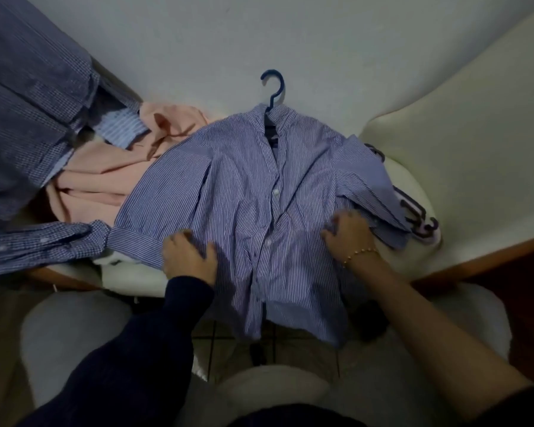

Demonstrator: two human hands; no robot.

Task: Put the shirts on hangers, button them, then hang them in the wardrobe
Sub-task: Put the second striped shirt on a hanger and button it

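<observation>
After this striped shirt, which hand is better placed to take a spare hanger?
Right. The right hand holds the striped shirt just beside the spare hangers; the left hand is farther, nearer the pink shirt.

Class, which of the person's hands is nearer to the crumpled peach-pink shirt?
Left. The left hand holds the blue-and-white striped cotton shirt just below and right of the crumpled peach-pink shirt; the right hand holds its opposite side, farther away.
</observation>
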